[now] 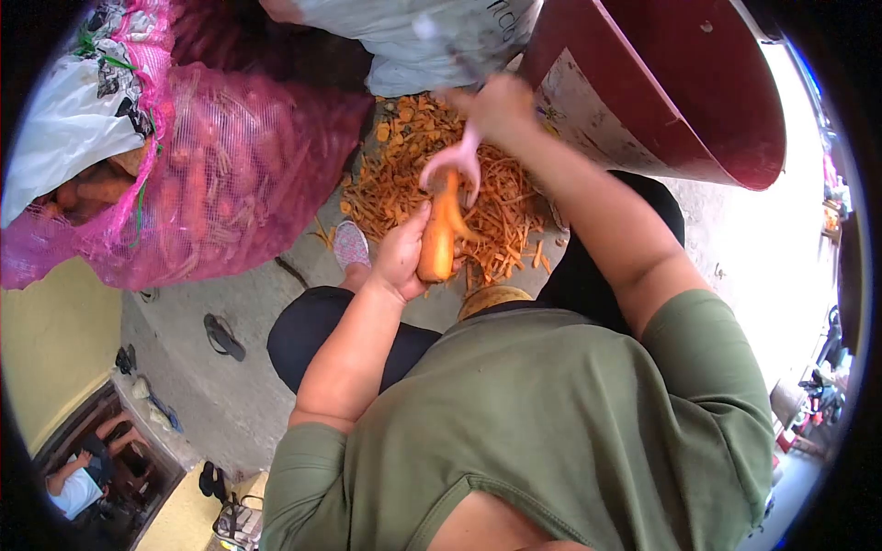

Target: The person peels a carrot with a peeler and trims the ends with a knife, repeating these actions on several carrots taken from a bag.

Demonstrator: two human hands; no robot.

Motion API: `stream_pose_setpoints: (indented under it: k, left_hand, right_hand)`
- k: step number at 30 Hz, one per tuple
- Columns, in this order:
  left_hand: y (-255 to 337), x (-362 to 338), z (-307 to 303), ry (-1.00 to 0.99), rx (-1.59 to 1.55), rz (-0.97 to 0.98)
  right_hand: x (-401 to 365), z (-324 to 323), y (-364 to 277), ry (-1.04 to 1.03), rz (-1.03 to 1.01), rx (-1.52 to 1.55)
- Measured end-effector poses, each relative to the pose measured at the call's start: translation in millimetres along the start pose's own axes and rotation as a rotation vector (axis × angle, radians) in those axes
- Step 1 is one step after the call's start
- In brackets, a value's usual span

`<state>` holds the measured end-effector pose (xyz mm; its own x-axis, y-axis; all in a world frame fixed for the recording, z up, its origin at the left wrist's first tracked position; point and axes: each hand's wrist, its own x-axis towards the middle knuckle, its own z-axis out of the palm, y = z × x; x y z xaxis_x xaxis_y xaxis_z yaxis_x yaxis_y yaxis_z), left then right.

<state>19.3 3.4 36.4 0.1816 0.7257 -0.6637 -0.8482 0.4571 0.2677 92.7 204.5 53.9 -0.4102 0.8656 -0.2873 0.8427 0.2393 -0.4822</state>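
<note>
My left hand [402,250] is closed around the lower part of an orange carrot [437,250], which has a forked side piece of peel or root. In my right hand [503,110] is a pink Y-shaped peeler [452,163], gripped by its handle. The peeler's head lies over the carrot's far end; whether the blade touches cannot be made out. Motion smears my right hand's fingers a little. Beneath both hands, a heap of orange carrot peelings [395,188] covers the floor.
A pink mesh sack [248,165] full of carrots stands at the left. Beyond the peelings is a white sack [432,37], and at the right a large dark-red tub [661,92]. A sandal [223,337] lies on the concrete. Another person [78,482] sits at lower left.
</note>
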Motion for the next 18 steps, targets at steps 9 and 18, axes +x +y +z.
stream_pose_setpoints:
  k: [9,18]
  left_hand:
    - [1,8,-3,0.011,-0.122,0.094]
    - [-1,2,-4,0.031,-0.062,-0.005]
  right_hand:
    - [-46,11,-20,-0.136,-0.194,0.203]
    - [30,-11,30,0.147,0.075,0.345]
